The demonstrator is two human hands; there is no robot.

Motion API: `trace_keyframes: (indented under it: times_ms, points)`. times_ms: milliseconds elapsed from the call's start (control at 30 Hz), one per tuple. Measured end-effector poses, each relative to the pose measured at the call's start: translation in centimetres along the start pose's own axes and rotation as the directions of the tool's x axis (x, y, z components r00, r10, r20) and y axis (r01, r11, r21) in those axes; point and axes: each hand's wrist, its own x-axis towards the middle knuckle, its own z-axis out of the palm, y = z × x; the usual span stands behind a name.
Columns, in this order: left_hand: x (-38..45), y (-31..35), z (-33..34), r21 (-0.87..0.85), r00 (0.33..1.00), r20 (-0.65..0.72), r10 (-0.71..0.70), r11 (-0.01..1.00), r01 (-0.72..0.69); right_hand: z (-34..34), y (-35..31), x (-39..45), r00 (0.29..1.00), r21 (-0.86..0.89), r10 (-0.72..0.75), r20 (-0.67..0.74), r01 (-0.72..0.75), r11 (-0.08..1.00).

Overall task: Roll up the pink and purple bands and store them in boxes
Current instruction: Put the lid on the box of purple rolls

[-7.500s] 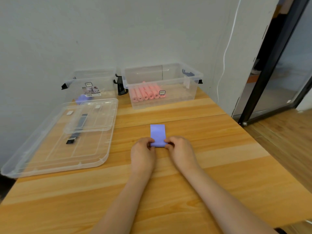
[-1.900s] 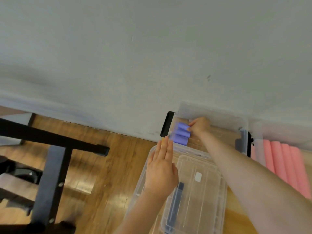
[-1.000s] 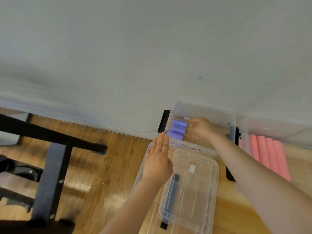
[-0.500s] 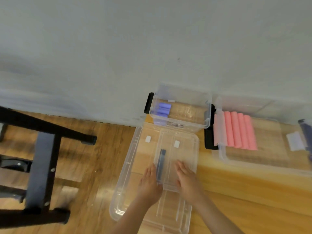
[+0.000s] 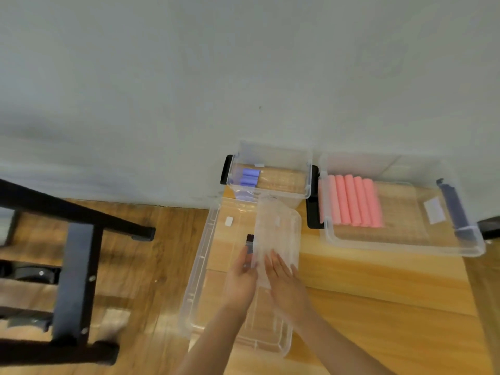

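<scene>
In the head view, half a second on from lying flat under both palms, the small clear lid [image 5: 277, 234] is tilted up off the large clear lid [image 5: 201, 269], the left hand [image 5: 240, 280] and right hand [image 5: 286, 285] each gripping its near end with fingers closed on it. At the far edge of the table [image 5: 378, 288] stand two clear boxes: the small box [image 5: 270, 171] on the left holds three purple rolls [image 5: 249, 177], and the large box [image 5: 400, 209] on the right holds about six pink rolls [image 5: 351, 201] side by side.
</scene>
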Motion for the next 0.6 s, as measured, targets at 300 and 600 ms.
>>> trace_keyframes:
  times_ms: [300, 600]
  points:
    - [-5.2, 4.1, -0.9, 0.042, 0.971, -0.004, 0.239, 0.97, -0.239, -9.7, -1.1, -3.6, 0.995, 0.635, 0.026, -0.092, 0.039, 0.771]
    - [-1.2, 10.6, -1.3, 0.576, 0.843, 0.132, 0.522, 0.651, -0.494, -20.1, 2.6, 3.3, 0.929, 0.884, 0.28, -0.24, 0.09, 0.46]
